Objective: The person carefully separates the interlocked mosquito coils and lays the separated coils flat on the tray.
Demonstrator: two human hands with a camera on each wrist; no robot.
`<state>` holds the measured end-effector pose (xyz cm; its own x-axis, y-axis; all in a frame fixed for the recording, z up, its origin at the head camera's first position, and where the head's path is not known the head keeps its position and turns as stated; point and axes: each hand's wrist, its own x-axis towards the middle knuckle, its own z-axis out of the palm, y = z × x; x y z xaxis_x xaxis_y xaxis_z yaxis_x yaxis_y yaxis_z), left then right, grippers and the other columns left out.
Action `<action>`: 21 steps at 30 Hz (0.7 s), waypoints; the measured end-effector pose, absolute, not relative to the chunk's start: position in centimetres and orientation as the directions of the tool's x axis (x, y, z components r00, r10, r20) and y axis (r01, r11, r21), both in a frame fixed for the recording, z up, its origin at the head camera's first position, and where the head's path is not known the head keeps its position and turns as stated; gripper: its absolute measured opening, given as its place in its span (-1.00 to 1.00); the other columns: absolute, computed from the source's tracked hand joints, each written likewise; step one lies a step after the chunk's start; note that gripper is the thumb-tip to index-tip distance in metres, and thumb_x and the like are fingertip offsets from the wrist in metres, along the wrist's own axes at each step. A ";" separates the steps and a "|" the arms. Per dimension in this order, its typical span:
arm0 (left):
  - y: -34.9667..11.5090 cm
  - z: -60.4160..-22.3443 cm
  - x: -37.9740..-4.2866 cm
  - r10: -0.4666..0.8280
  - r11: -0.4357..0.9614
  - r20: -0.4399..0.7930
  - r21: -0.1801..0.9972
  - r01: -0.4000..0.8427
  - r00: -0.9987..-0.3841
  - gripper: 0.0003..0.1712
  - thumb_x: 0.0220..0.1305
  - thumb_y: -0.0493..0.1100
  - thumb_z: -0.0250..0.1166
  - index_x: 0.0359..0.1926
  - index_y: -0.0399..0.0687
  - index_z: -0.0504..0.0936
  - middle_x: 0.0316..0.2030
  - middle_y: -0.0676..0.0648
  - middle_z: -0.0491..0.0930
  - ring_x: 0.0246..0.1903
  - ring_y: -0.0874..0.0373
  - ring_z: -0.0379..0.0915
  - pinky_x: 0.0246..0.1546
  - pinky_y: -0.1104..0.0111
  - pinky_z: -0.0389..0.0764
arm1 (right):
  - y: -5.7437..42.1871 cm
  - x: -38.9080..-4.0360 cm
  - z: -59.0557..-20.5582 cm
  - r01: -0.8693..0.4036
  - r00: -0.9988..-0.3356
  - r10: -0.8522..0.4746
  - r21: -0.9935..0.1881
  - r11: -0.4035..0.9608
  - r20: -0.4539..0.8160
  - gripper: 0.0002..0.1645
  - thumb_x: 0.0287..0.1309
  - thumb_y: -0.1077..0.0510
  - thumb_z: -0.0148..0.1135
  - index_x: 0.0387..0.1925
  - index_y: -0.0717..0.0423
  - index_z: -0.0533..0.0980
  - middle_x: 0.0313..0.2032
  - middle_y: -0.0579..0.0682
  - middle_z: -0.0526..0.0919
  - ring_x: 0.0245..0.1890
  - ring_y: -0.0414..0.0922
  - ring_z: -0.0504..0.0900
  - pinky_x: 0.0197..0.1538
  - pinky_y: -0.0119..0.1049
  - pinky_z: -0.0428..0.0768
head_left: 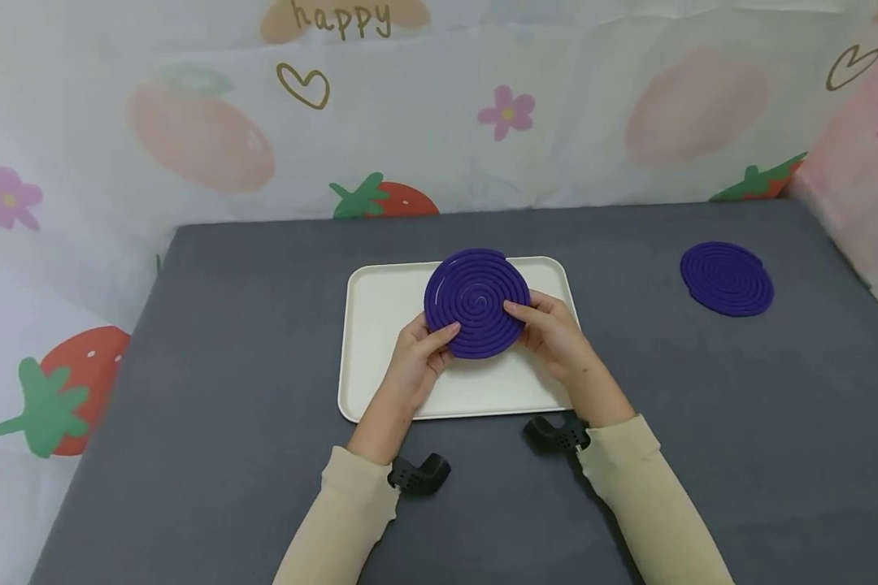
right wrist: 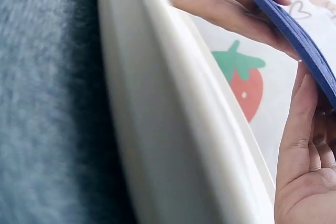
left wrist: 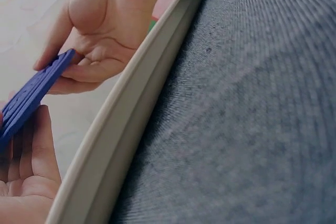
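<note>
A round purple-blue spiral coaster [head_left: 477, 284] is held up over a white rectangular tray [head_left: 380, 382]. My left hand [head_left: 419, 357] grips its lower left edge, thumb on the ridged face and fingers behind. On the lower right edge my right hand [head_left: 556, 337] pinches it the same way. Seen edge-on in the left wrist view, the coaster [left wrist: 37, 93] is thin and tilted, clear of the tray's wall [left wrist: 121, 108]. The right wrist view shows the coaster [right wrist: 299, 40] with fingers spread beneath it.
A second purple spiral coaster [head_left: 728, 279] lies flat on the dark grey tabletop [head_left: 249, 366] at the far right. Behind the table hangs a white cloth [head_left: 571, 122] printed with strawberries, flowers and hearts. Black wrist cameras [head_left: 420, 475] sit at both cuffs.
</note>
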<state>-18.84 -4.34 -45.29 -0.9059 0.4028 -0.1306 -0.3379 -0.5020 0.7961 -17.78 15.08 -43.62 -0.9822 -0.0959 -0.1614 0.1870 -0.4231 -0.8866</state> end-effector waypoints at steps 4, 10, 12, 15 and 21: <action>-4.9 -44.7 -18.8 0.412 -0.454 -0.133 0.828 -0.329 -0.901 -0.61 0.27 -0.50 0.04 0.12 -0.40 0.34 -0.26 -0.01 0.60 -0.29 0.22 0.59 -0.23 0.42 0.62 | 14.5 -18.0 -43.5 0.180 -0.984 -0.079 -0.877 -0.445 -0.162 -0.65 0.30 0.40 -0.05 -0.37 0.02 0.62 -0.44 -0.08 0.67 -0.47 -0.24 0.62 -0.38 -0.44 0.58; -5.2 -44.1 -18.8 0.409 -0.450 -0.128 0.833 -0.321 -0.903 -0.49 0.27 -0.51 0.03 0.25 -0.45 0.23 -0.18 -0.02 0.58 -0.21 0.21 0.57 -0.17 0.40 0.61 | 14.1 -18.3 -43.0 0.165 -0.986 -0.071 -0.879 -0.447 -0.149 -0.67 0.28 0.39 -0.02 -0.39 0.04 0.62 -0.46 -0.08 0.67 -0.49 -0.24 0.61 -0.40 -0.45 0.58; -5.2 -44.2 -18.6 0.404 -0.454 -0.129 0.831 -0.321 -0.906 -0.48 0.27 -0.51 0.03 0.26 -0.45 0.23 -0.16 -0.03 0.57 -0.20 0.20 0.57 -0.15 0.39 0.61 | 14.2 -18.2 -42.9 0.170 -0.985 -0.070 -0.883 -0.438 -0.155 -0.68 0.27 0.39 -0.01 -0.39 0.03 0.61 -0.46 -0.08 0.66 -0.49 -0.24 0.61 -0.40 -0.45 0.58; -5.2 -44.4 -18.0 0.395 -0.453 -0.142 0.830 -0.326 -0.908 -0.48 0.27 -0.50 0.04 0.26 -0.45 0.23 -0.16 -0.04 0.57 -0.20 0.20 0.57 -0.16 0.39 0.61 | 14.2 -17.9 -43.0 0.196 -0.981 -0.084 -0.885 -0.422 -0.177 -0.67 0.28 0.39 -0.02 -0.40 0.02 0.61 -0.46 -0.09 0.66 -0.48 -0.25 0.61 -0.40 -0.45 0.57; -5.3 -44.5 -17.2 0.375 -0.422 -0.146 0.853 -0.309 -0.915 -0.45 0.26 -0.49 0.06 0.27 -0.44 0.21 -0.12 -0.07 0.55 -0.20 0.22 0.57 -0.19 0.41 0.62 | 14.1 -17.7 -43.3 0.207 -0.978 -0.106 -0.893 -0.398 -0.180 -0.66 0.29 0.40 -0.03 -0.38 0.02 0.61 -0.45 -0.09 0.66 -0.47 -0.25 0.61 -0.38 -0.45 0.58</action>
<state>-17.21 -5.27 -44.47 -0.9155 0.3749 -0.1460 -0.3087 -0.4216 0.8526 -17.71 14.13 -43.33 -0.9780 -0.1058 -0.1797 0.2072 -0.3984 -0.8935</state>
